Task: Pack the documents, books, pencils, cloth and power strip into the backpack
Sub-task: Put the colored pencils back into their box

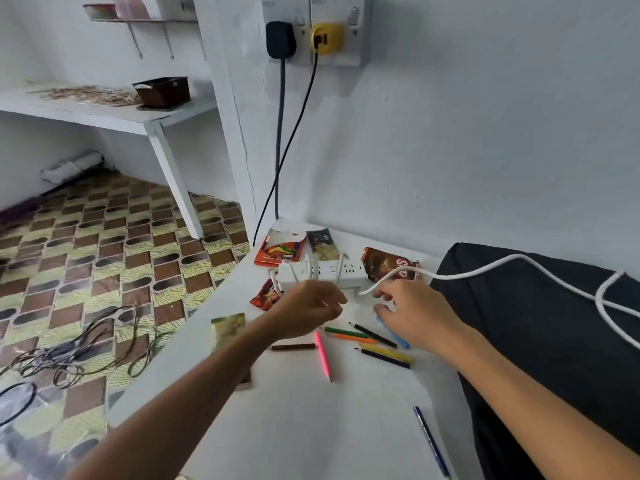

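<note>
Pinching the white cord (450, 273) beside the strip (322, 273), the right hand (412, 315) works just beyond the pencils (374, 341); the left hand (308, 311) curls its fingers loosely, its grip unclear.

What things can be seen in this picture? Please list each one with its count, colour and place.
power strip: one, white, far end of table, cord wound round it
cord: one, white, runs right over backpack
backpack: one, black, right side of table
pencils: about eight, mixed colours, loose mid-table
pen: one, blue, near table edge
wrappers: several, red and brown, around the strip
plugs: two, black and yellow, wall socket
left hand: curled, beside strip
right hand: pinches cord
</note>
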A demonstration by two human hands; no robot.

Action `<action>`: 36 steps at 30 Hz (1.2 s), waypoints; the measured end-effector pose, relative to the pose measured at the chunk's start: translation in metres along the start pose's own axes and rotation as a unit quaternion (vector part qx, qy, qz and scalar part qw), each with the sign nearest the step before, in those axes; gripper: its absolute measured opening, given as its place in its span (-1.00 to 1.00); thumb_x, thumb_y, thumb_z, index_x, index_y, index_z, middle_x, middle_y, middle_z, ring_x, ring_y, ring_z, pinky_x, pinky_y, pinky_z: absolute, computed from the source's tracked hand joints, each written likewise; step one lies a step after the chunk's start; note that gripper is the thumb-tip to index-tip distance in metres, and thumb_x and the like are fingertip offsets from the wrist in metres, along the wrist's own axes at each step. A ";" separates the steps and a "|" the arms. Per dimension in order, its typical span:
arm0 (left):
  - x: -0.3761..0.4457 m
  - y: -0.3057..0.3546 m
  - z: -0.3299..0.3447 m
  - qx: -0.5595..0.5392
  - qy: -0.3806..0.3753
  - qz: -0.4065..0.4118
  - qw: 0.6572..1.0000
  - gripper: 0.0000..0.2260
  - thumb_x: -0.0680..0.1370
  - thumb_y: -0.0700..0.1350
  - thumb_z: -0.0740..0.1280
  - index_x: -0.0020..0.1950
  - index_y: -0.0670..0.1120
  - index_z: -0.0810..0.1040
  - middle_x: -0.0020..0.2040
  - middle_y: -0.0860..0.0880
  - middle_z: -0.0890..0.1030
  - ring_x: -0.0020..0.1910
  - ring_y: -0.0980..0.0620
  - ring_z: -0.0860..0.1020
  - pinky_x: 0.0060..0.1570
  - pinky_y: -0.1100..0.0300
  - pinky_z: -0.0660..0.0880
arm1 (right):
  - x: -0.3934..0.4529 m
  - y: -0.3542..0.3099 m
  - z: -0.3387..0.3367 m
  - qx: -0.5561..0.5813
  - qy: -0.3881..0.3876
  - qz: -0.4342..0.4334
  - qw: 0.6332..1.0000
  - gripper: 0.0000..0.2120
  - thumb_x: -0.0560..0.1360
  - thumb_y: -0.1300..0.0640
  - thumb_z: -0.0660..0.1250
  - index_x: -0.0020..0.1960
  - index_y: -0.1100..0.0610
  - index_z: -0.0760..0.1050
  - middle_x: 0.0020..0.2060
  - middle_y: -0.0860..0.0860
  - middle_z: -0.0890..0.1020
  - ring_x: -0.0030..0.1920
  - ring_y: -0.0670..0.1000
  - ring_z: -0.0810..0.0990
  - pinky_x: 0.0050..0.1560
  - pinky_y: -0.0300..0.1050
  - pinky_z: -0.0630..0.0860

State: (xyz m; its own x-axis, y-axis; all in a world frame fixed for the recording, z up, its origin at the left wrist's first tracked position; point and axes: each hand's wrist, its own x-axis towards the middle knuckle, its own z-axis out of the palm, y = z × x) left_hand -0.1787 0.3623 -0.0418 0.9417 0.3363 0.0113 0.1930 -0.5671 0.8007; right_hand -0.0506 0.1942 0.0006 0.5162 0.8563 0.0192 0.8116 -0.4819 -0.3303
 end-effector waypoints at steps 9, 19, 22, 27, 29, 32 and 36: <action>-0.008 -0.041 -0.041 -0.020 0.260 -0.054 0.964 -0.87 0.49 -0.28 0.37 -0.11 -0.06 0.62 -0.25 0.02 0.65 -0.31 0.11 0.60 -0.33 0.38 0.49 | 0.027 -0.019 0.024 0.074 0.022 -0.038 0.996 -0.81 0.54 0.10 0.25 0.07 0.05 0.61 -0.14 -0.08 0.67 -0.14 -0.07 0.61 -0.09 -0.08 0.55; 0.053 -0.096 -0.075 0.016 0.259 -0.227 0.939 -0.68 0.54 -0.07 0.32 0.28 -0.07 0.45 0.10 -0.05 0.58 0.16 -0.06 0.47 0.04 0.06 0.49 | 0.153 -0.079 0.055 0.121 0.013 -0.021 0.992 -0.65 0.57 0.18 0.11 0.31 0.11 0.49 0.14 0.11 0.62 0.05 0.09 0.59 0.04 -0.05 0.54; 0.068 -0.107 -0.074 0.104 0.198 -0.268 0.937 -0.60 0.57 0.09 0.23 0.38 0.02 0.34 0.17 -0.02 0.57 0.34 -0.11 0.27 0.26 -0.11 0.27 | 0.185 -0.086 0.071 0.083 -0.086 0.019 0.993 -0.63 0.53 0.17 0.11 0.28 0.11 0.49 0.12 0.12 0.60 0.12 0.15 0.56 0.11 0.00 0.52; 0.074 -0.105 -0.073 0.095 0.242 -0.245 0.934 -0.68 0.54 -0.07 0.27 0.29 -0.01 0.45 0.09 -0.06 0.59 0.26 -0.10 0.34 0.23 -0.04 0.25 | 0.208 -0.099 0.072 0.093 -0.156 0.072 0.981 -0.57 0.49 0.16 0.14 0.35 0.15 0.39 0.19 0.15 0.54 0.15 0.16 0.52 0.15 -0.01 0.49; 0.075 -0.104 -0.075 0.040 0.289 -0.218 0.931 -0.76 0.49 -0.16 0.30 0.15 -0.04 0.53 -0.04 -0.04 0.60 0.09 -0.08 0.50 0.08 0.00 0.44 | 0.209 -0.098 0.070 0.160 -0.114 0.102 0.975 -0.58 0.49 0.18 0.18 0.35 0.16 0.35 0.15 0.13 0.54 0.13 0.13 0.54 0.09 -0.05 0.51; 0.076 -0.087 -0.080 -0.064 0.344 -0.174 0.921 -0.83 0.49 -0.32 0.29 0.00 -0.10 0.54 -0.04 -0.08 0.62 -0.18 0.09 0.58 -0.25 0.19 0.56 | 0.207 -0.091 0.065 0.307 0.037 0.152 0.939 -0.63 0.50 0.23 0.24 0.30 0.16 0.35 0.02 0.04 0.53 -0.07 -0.01 0.58 -0.19 -0.16 0.56; 0.077 -0.055 -0.083 -0.125 0.338 -0.096 0.928 -0.80 0.44 -0.32 0.42 0.00 -0.10 0.56 0.02 -0.05 0.62 -0.05 0.02 0.63 -0.12 0.10 0.63 | 0.189 -0.076 0.042 0.466 0.163 0.176 0.852 -0.59 0.52 0.28 0.32 0.34 0.15 0.35 0.12 0.08 0.52 -0.13 -0.08 0.55 -0.38 -0.36 0.50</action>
State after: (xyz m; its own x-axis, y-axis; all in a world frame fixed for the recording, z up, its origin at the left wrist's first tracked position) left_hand -0.1393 0.4821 -0.0354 0.4922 0.8557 0.1600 0.1898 -0.2848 0.9396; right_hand -0.0259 0.4007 -0.0101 0.8550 0.5180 -0.0249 0.0995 -0.2109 -0.9724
